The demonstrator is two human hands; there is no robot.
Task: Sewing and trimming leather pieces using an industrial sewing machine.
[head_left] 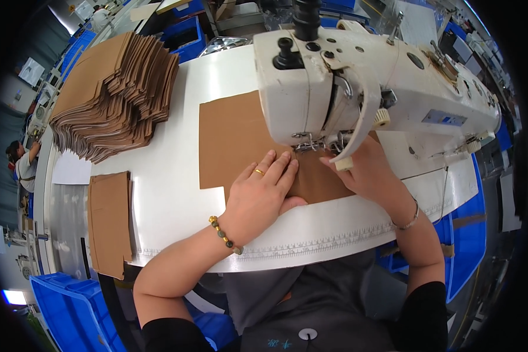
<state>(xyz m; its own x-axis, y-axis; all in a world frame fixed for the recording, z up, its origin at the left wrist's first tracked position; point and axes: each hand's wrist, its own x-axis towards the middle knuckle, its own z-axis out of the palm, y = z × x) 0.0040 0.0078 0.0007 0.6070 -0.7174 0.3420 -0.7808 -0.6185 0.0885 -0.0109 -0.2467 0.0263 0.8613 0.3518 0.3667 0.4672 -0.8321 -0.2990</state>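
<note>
A flat brown leather-like panel [229,132] lies on the white machine table, partly under the head of a white sewing machine [296,88]. My left hand [261,190] rests flat on the panel just left of the needle area, fingers stretched forward and the thumb out to the side. On the other side of the needle, my right hand [364,173] is at the panel's right part, beside the presser lever. Its fingertips are partly hidden behind the lever and the machine head, so whether they pinch the panel does not show.
A tall stack of brown panels [117,94] stands at the table's back left. A smaller brown pile [110,223] lies at the left edge. Blue bins [70,311] flank the table below. A ruler strip [334,239] runs along the front edge. Another person [26,167] is far left.
</note>
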